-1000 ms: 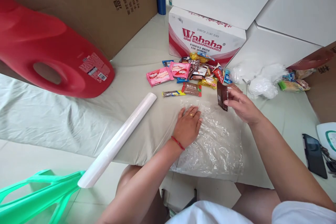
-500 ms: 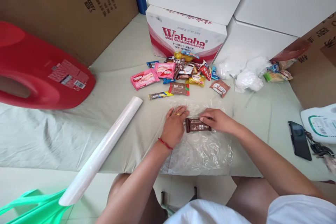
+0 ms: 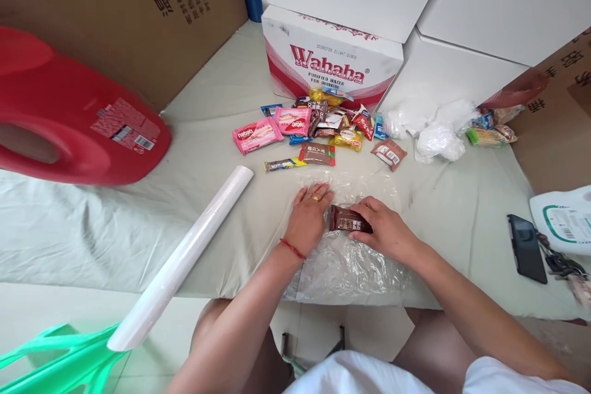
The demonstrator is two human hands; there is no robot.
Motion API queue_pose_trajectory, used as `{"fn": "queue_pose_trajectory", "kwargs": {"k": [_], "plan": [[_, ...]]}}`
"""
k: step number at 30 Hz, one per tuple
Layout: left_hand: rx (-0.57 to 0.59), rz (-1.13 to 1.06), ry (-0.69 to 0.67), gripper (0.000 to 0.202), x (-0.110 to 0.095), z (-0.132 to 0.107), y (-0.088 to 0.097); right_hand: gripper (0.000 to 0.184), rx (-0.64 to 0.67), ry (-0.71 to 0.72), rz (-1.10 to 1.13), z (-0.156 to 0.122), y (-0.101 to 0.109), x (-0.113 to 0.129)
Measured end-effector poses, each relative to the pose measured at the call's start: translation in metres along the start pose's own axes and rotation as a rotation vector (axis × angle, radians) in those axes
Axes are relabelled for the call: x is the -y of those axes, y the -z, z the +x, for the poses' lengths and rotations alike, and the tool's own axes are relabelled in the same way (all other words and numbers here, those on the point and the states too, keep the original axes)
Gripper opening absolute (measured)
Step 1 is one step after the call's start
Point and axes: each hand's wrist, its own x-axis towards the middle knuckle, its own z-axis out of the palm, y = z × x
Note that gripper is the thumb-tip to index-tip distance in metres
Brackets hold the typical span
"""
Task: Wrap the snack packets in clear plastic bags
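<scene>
A clear plastic bag (image 3: 351, 271) lies flat on the cloth-covered table in front of me. On top of it is a brown wrapped snack bar (image 3: 344, 219). My right hand (image 3: 385, 228) grips the bar's right end, thumb on the near side and fingers on the far side. My left hand (image 3: 309, 215), with a ring and a red string bracelet, rests palm down on the bag's left part, fingers stretched out, just left of the bar. Beyond the hands lies a pile of wrapped snacks, with pink wafer packs (image 3: 257, 135) and a brown packet (image 3: 317, 154) nearest.
A white roll of plastic film (image 3: 184, 258) lies diagonally at left, overhanging the table edge above a green bag (image 3: 64, 357). A red jug (image 3: 83, 117) stands far left. The Wahaha carton (image 3: 332, 61) is behind the snacks. White plastic bags (image 3: 438, 135) and a phone (image 3: 526, 248) lie right.
My right hand has shifted from touching the bar's upper right edge to gripping its right end between thumb and fingers. My left hand stays flat on the bag.
</scene>
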Motion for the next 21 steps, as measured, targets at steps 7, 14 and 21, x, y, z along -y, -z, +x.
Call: {"fn": "queue_pose_trajectory", "kwargs": {"k": [7,14,21], "plan": [[0.02,-0.022,0.009,0.064,0.002,0.001,0.003,0.039,-0.029,0.036,0.039,0.036,0.034,0.011],[0.025,0.052,0.017,0.057,-0.002,0.004,0.003,0.046,-0.128,0.076,-0.216,0.159,0.041,0.022],[0.02,0.043,0.007,0.055,-0.001,0.007,0.004,0.034,-0.279,0.111,-0.063,0.163,0.055,0.011]]}}
